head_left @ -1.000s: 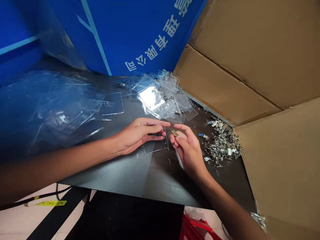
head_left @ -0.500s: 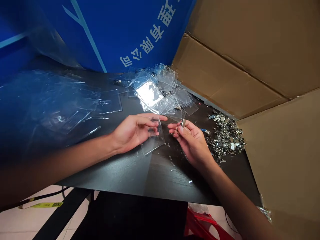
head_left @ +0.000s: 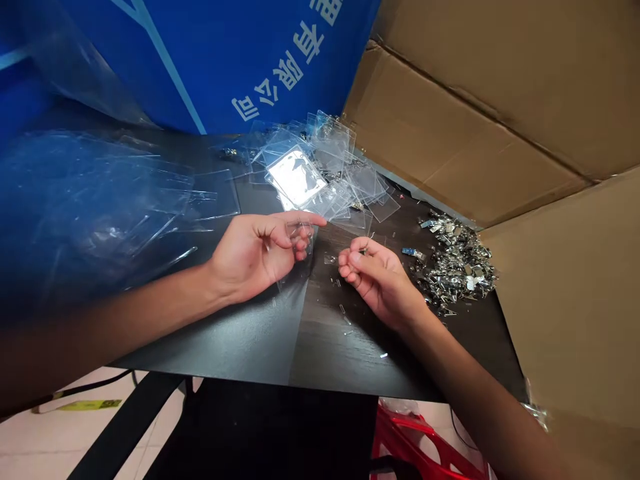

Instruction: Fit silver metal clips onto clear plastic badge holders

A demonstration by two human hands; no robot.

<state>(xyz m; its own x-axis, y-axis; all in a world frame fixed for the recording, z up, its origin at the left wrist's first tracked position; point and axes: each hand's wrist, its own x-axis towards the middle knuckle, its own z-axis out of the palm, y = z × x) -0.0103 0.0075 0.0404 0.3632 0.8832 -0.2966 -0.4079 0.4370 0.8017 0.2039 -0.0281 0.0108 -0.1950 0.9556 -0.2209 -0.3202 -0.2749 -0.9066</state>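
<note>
My left hand (head_left: 257, 257) reaches in from the left with the index finger stretched out. Its thumb and curled fingers pinch a clear plastic badge holder (head_left: 286, 281), seen nearly edge-on and hard to make out. Just to the right, apart from it, my right hand (head_left: 380, 280) is closed in a pinch. A thin bit of a metal badge clip (head_left: 371, 235) sticks up beside its fingertips; the fingers hide the rest. Beyond the hands lies a heap of clear badge holders (head_left: 373, 180), some with metal clips among them.
Loose metal clips (head_left: 457, 267) are piled on the dark table (head_left: 250, 347) at the right, by cardboard (head_left: 560, 280). Tiny clear scraps dot the tabletop. Plastic sleeves (head_left: 170, 200) lie at the left, with a blue printed panel (head_left: 235, 53) behind. A red stool (head_left: 415, 440) stands below.
My left hand has shifted slightly up and left, and its badge holder has tilted more edge-on. My right hand has turned, so the clip's flat metal part no longer shows.
</note>
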